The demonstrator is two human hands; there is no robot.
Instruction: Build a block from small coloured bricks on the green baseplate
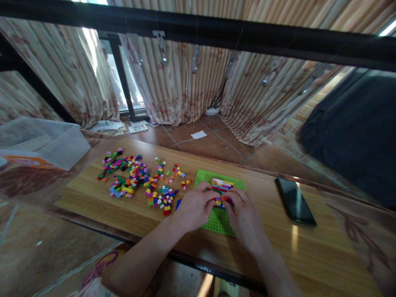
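A green studded baseplate (217,225) lies on the wooden tabletop. Built up on it is a block of building bricks (222,184) in rows of white, yellow, red, blue and other colours. From the left, my left hand (195,206) reaches over the plate with its fingers closed at the bricks' near-left side. Opposite it, my right hand (246,216) pinches at small orange and purple bricks (227,199) on the near-right side. Both sets of fingertips nearly meet and hide part of the build. A blue brick (178,204) lies beside my left wrist.
Loose bricks (133,171) in many colours spread over the left part of the wooden table (262,247). A black phone (296,202) lies on the right. Beyond the table's left end stands a clear plastic bin (68,144). A dark bar (198,24) crosses overhead, before curtains.
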